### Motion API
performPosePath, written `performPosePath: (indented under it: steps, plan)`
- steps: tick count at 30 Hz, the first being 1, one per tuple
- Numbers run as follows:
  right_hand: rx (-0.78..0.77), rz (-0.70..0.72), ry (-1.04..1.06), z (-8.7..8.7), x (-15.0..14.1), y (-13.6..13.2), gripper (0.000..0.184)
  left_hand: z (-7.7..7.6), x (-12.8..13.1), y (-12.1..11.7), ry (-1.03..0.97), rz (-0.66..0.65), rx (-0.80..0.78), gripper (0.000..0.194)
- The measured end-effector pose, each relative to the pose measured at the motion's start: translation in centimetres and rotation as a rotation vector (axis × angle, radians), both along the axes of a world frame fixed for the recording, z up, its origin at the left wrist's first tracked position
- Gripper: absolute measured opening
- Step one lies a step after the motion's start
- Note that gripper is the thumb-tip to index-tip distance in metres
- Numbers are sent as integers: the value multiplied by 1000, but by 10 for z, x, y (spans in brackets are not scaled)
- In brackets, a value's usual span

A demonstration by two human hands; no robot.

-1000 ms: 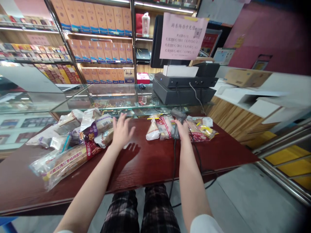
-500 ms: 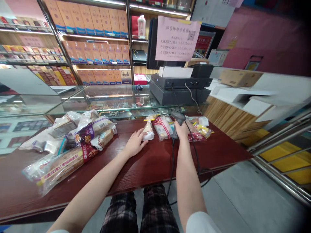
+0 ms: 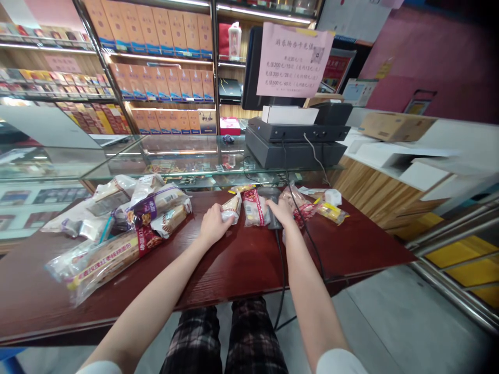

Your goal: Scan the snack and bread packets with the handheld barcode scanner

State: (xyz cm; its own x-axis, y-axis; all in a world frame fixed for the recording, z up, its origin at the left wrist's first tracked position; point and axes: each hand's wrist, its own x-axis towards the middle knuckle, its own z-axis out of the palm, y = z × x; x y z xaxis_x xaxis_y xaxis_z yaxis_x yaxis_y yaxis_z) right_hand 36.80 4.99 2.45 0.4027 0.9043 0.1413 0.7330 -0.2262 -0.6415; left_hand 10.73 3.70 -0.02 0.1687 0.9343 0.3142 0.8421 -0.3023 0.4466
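Observation:
My left hand (image 3: 214, 224) is closed around the near left side of a small triangular packaged snack (image 3: 232, 206) on the dark red table (image 3: 234, 270). In my right hand (image 3: 281, 212) is a grey barcode scanner (image 3: 274, 222), its cable hanging over the table's front edge. Between the hands lies a clear packet with a red label (image 3: 255, 208). Just right of the scanner are a red and clear packet (image 3: 298, 200) and a yellow packet (image 3: 330, 211), partly behind the cable.
At the left lies a pile of bagged bread, with a long loaf (image 3: 113, 259) in front and a purple packet (image 3: 156, 205) on top. Behind the table stand a glass display counter (image 3: 175, 150) and a black cash register (image 3: 292, 148). Metal rails (image 3: 448, 280) stand at the right.
My left hand came down right from beside the bread pile and closed on the triangular snack, which shifted slightly left. The scanner in my right hand moved left and tilted over the red-labelled packet.

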Motion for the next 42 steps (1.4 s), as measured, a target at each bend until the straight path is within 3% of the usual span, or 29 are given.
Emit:
performPosePath:
  steps: [7,12,18,22,30,38,42]
  plan:
    - [181,165,435,-10,-6,4,31,-16,-16,18,-226,-15,66,59]
    - [325,192,563,-3,-13,0,34,-15,-23,27,-549,26,43,48]
    - [256,244,867,10,-28,-13,39,-14,-25,33,-1212,-48,-169,42]
    - [202,272,934,11,-34,-16,34,-13,-24,33,-1424,-102,-245,41]
    - [109,392,1020,11,-40,-19,30,-12,-25,34,-1313,-150,-181,51]
    - [-48,662,983,12,-40,-26,25,-16,-25,36,-1296,-140,-151,50]
    - [-52,720,1028,19,-47,-31,28,-22,-27,40,-1103,-98,-46,50]
